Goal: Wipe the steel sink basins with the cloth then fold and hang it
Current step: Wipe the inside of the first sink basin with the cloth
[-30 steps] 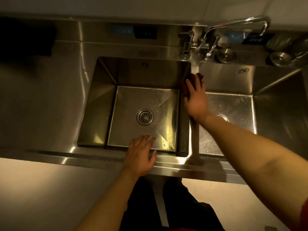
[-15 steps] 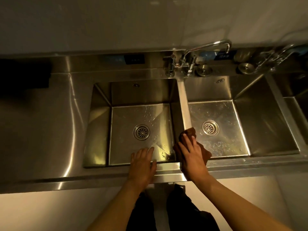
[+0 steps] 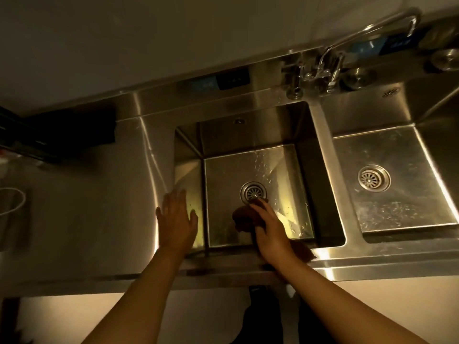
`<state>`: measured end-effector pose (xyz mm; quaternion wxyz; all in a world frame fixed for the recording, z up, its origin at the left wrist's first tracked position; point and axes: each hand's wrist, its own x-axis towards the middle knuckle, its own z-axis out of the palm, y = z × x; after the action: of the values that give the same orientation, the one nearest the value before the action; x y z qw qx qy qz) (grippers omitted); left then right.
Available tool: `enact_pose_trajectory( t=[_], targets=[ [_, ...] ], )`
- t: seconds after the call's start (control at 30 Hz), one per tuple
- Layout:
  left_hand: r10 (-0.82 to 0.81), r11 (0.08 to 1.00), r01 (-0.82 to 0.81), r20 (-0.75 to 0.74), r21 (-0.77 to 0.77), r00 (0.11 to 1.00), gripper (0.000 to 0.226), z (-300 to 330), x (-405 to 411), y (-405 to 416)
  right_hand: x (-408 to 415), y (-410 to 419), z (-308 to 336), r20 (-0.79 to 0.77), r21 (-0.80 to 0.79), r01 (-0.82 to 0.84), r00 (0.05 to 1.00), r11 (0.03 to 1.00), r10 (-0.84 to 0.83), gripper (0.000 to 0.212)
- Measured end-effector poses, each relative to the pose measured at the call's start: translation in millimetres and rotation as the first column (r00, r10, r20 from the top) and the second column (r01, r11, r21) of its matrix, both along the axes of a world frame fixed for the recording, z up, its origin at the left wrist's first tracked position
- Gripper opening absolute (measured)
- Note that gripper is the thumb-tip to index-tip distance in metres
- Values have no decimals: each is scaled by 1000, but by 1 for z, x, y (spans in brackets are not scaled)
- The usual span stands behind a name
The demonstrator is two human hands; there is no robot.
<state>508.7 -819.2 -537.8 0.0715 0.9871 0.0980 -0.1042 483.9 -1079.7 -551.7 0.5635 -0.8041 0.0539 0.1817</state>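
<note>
- Right hand [image 3: 272,234] reaches down into the left basin [image 3: 255,194], its fingers laid flat and fairly straight over a dark brown cloth [image 3: 246,218], pressing it against the basin floor.
- Fingertips [image 3: 255,207] of that hand lie just at the near edge of the round drain strainer [image 3: 253,192] in the middle of the basin floor.
- Part of the cloth bunches out to the left of the hand; another dark piece shows to the right of the wrist, by the basin's near rim.
- Left hand [image 3: 177,219] rests palm down, fingers spread and straight, on the steel counter [image 3: 99,194] at the basin's left rim, holding nothing.
- Water droplets and streaks speckle the floor of the left basin.
- Right basin [image 3: 397,182] lies beside it, past a narrow steel divider, with its own drain strainer [image 3: 373,178] and a wet patch near its front edge.
- Faucet [image 3: 330,68] with a long curved spout is mounted on the back ledge, above the divider.
- Lighting is dim and yellowish; a dark, indistinct object [image 3: 82,130] sits at the far left of the counter.
</note>
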Motion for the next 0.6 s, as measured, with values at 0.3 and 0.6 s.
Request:
enact_pose_trajectory(
  t=[0.3, 0.6],
  targets=[
    [179, 983, -169, 184, -71, 967, 63, -41, 43, 39, 33, 81, -45, -293, 354, 207, 951, 912, -102, 46],
    [294, 945, -251, 212, -209, 932, 58, -47, 45, 46, 67, 176, -65, -600, 438, 350, 800, 828, -20, 35]
  ],
)
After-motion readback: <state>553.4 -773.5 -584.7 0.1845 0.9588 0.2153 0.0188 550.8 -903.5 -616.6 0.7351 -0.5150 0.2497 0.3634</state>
